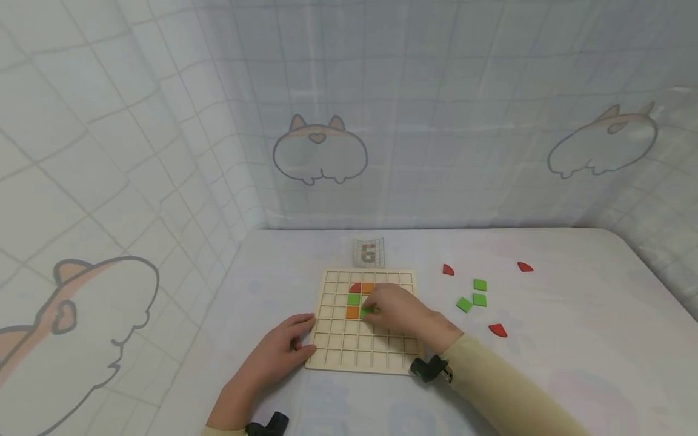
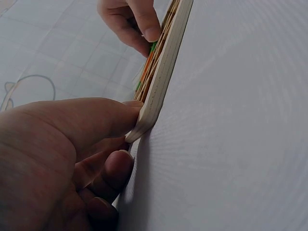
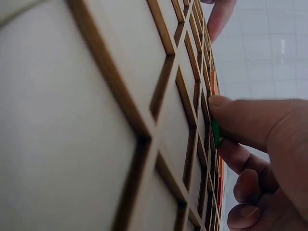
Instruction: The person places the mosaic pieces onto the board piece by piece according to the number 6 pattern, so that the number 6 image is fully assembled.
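A wooden grid board (image 1: 349,343) lies flat on the white surface. My right hand (image 1: 391,309) is over its middle, thumb and forefinger pinching a green square tile (image 3: 215,131) at the grid. Beside it on the board sit an orange tile (image 1: 352,312), another green tile (image 1: 353,299), a red quarter-round tile (image 1: 355,287) and a second orange tile (image 1: 368,288) at the top. My left hand (image 1: 283,346) rests at the board's left edge. In the left wrist view its thumb touches the board's rim (image 2: 161,86), other fingers loosely bent beside it.
Right of the board lie loose green square tiles (image 1: 480,300) and red quarter-round tiles (image 1: 498,330). Behind the board is a small gridded card (image 1: 368,253) with a pattern on it. A pale tile-patterned curtain (image 1: 431,151) surrounds the far side and left.
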The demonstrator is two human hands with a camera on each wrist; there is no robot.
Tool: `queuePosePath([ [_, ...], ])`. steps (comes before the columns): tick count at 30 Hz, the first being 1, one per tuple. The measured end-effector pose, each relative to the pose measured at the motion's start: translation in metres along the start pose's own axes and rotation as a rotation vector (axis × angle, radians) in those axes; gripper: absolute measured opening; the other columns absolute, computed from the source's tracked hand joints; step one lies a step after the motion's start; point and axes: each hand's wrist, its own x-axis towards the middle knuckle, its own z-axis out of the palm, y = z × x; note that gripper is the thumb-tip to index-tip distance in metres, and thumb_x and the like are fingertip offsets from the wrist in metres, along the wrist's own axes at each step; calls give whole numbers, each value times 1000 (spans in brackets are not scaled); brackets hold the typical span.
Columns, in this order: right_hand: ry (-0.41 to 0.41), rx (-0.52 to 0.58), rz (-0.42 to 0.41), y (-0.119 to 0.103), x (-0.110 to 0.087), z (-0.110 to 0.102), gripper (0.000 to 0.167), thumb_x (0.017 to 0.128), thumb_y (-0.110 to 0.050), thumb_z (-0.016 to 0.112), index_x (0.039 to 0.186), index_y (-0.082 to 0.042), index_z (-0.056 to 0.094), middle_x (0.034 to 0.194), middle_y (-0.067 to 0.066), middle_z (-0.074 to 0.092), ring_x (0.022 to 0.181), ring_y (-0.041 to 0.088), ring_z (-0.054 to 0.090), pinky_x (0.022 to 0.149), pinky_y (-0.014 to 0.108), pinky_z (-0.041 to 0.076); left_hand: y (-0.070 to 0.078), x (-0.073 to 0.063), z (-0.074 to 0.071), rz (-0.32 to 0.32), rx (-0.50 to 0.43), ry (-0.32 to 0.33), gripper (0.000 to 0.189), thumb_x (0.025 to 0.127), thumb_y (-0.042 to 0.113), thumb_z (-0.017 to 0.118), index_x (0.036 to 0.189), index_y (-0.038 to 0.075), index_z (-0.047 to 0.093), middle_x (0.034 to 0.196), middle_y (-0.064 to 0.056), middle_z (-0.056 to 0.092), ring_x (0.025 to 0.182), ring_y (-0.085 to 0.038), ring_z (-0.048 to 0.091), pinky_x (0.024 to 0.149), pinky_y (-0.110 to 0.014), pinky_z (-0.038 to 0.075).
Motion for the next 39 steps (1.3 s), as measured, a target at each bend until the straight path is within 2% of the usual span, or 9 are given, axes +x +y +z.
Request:
queuePosePath([
  [7,0,4,-3,0,1,1,17,88,-26,77,101,-16,80,88,-10,62,80,6,51,71,24,46,2,2,-1,-5,7,6,57,87,26,77,140,14,59,140,11,51,76,-4,50,65,-25,42],
  [12,-11,-27,-34,1,1,1,10,89,-28,76,91,-18,76,73,-12,52,72,8,46,65,26,41,1,2,0,-6,9,0,57,87,26,77,140,14,58,139,11,51,76,-4,49,65,-25,41],
  [14,-15,-33,-44,1,-1,0,13,89,-29,75,94,-17,75,70,-11,51,70,9,45,65,27,41,1,2,0,-4,7,-4,57,87,26,77,140,13,59,140,10,51,76,-4,49,65,-25,41],
  [17,-15,-6,-45,1,-7,-3,25,89,-31,75,108,-14,75,79,-10,61,75,8,52,74,28,46,1,2,-1,-5,8,-5,57,87,26,77,139,12,59,140,10,51,76,-4,49,66,-25,42],
  [19,-12,21,-36,2,-11,-5,34,89,-32,75,118,-13,74,94,-8,68,85,8,58,82,29,48,1,1,-1,-4,11,-2,57,87,26,77,139,12,59,140,10,51,76,-4,49,66,-25,42],
  [23,0,52,-12,3,-16,-8,39,89,-34,75,122,-12,72,113,-4,69,103,10,61,91,32,48,0,1,-2,-2,24,6,57,87,25,77,139,12,59,140,11,51,76,-4,49,67,-25,42],
  [27,5,67,30,7,-19,-8,39,91,-34,73,124,-13,71,118,-4,67,109,11,60,93,33,48,0,1,-1,-5,25,9,57,87,25,78,139,12,59,140,10,51,76,-4,50,67,-25,42],
  [31,3,87,79,12,-24,-10,40,92,-33,71,126,-14,70,117,-5,67,105,11,60,90,34,49,-1,2,0,-3,23,6,56,87,24,78,139,11,59,140,9,51,76,-4,49,67,-25,42],
  [39,24,89,167,22,-32,-18,41,89,-33,75,125,-15,70,119,-4,67,111,13,59,92,35,48,-1,3,1,2,25,1,57,87,25,78,139,13,59,140,10,51,75,-4,49,65,-25,42],
])
